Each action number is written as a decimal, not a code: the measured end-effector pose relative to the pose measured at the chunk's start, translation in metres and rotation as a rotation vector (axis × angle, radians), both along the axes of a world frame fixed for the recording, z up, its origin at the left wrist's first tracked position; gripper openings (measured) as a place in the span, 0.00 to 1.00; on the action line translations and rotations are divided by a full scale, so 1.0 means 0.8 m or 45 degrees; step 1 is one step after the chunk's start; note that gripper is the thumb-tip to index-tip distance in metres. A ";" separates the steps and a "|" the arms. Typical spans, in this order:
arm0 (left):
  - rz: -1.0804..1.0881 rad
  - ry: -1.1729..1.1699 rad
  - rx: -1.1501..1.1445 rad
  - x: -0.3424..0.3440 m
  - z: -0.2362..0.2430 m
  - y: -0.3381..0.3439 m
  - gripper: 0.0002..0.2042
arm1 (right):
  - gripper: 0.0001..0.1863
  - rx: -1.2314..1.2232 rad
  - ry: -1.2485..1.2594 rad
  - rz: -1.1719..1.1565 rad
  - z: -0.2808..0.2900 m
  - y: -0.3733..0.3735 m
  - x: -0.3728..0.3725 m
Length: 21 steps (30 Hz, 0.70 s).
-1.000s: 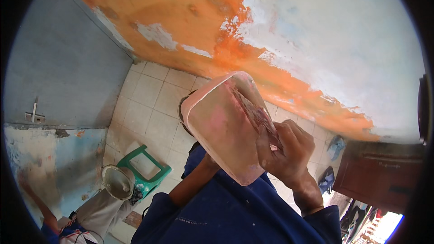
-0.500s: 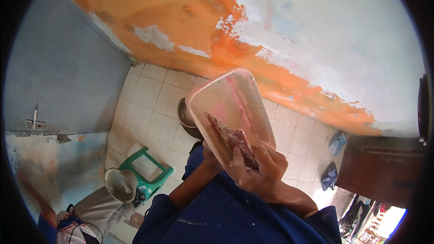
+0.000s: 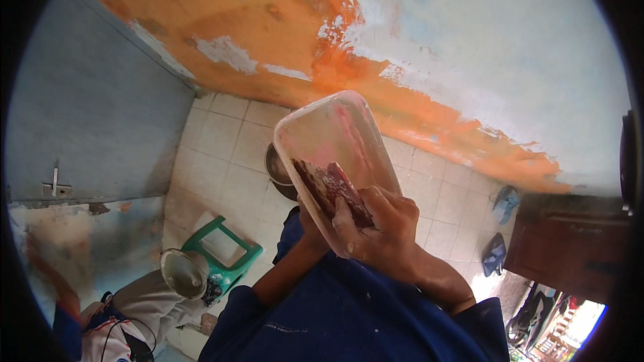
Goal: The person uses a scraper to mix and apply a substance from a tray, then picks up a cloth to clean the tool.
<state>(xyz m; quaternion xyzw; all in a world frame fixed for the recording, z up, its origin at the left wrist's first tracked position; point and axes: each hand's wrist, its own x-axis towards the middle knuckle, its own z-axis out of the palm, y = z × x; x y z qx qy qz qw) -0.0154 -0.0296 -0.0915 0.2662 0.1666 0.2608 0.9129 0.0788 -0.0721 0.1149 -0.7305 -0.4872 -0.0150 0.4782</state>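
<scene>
In front of my chest is a shallow, rectangular plastic tub [image 3: 320,135], pale and cloudy, with pink smears inside. My left hand [image 3: 310,225] grips it at its near left side; most of those fingers are hidden behind the wall of the tub. Closed around a flat, dark red scraper [image 3: 343,196] crusted with pale putty, my right hand [image 3: 388,225] reaches over the tub's near right part. The scraper lies inside the tub, its far edge close to the left wall. Whether it touches the bottom I cannot tell.
An orange wall [image 3: 255,20] with white patches rises ahead. A green plastic stool [image 3: 236,263] and a bucket [image 3: 184,275] stand left, beside another person's leg [image 3: 137,302]. A dark round container [image 3: 276,164] sits behind the tub. Sandals [image 3: 494,255] and a brown cabinet [image 3: 560,245] are right.
My right hand has moved a little left and away from me, bringing the scraper nearer the tub's left wall and turning its face. The tub has shifted slightly away from me.
</scene>
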 end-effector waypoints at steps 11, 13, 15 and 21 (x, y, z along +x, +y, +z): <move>0.059 -0.287 -0.320 0.028 0.078 0.024 0.32 | 0.09 -0.123 0.099 -0.095 0.014 -0.007 0.021; 0.045 -0.266 -0.302 0.028 0.081 0.020 0.33 | 0.09 0.017 0.080 0.007 0.001 0.000 0.012; 0.035 -0.258 -0.286 0.028 0.083 0.019 0.34 | 0.08 -0.028 0.040 0.041 -0.004 0.002 0.008; -0.002 -0.295 -0.198 0.035 0.098 0.023 0.37 | 0.08 -0.089 -0.088 -0.107 -0.004 0.000 0.031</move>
